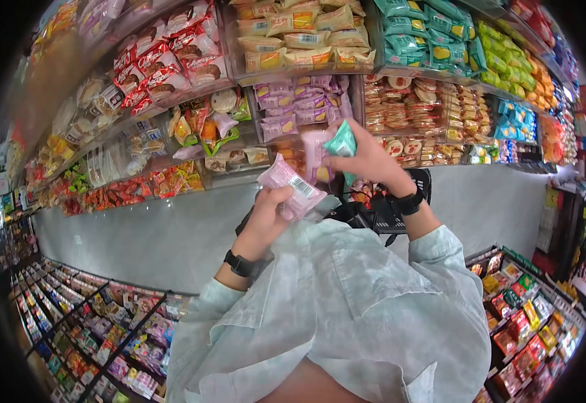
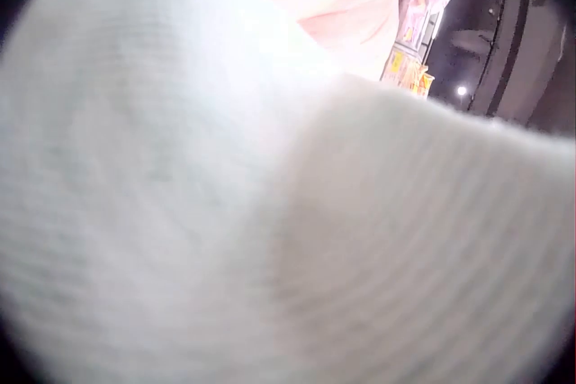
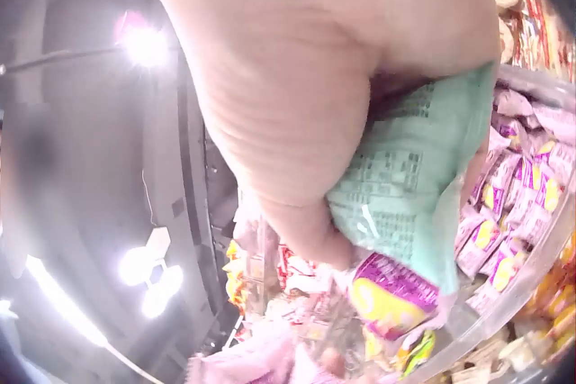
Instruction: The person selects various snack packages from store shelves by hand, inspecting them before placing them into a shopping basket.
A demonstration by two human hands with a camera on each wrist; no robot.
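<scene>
In the head view my left hand [image 1: 271,209] grips a pink snack packet [image 1: 291,187] with a barcode, held up in front of my chest. My right hand [image 1: 357,160] is raised toward the shelf and pinches a teal packet [image 1: 341,143], with a pale pink packet [image 1: 314,156] right beside it. In the right wrist view the teal packet [image 3: 409,190] shows its printed back under my curled fingers [image 3: 306,123], and a purple packet [image 3: 389,296] sits just below it. The left wrist view is filled by my pale sleeve [image 2: 270,222], blurred.
Shelves of snack packets [image 1: 293,40] in clear bins [image 1: 306,101] run across in front of me. A black basket [image 1: 380,211] hangs by my right forearm. More stocked shelves stand at lower left [image 1: 98,322] and lower right [image 1: 528,316], with grey floor [image 1: 158,235] between.
</scene>
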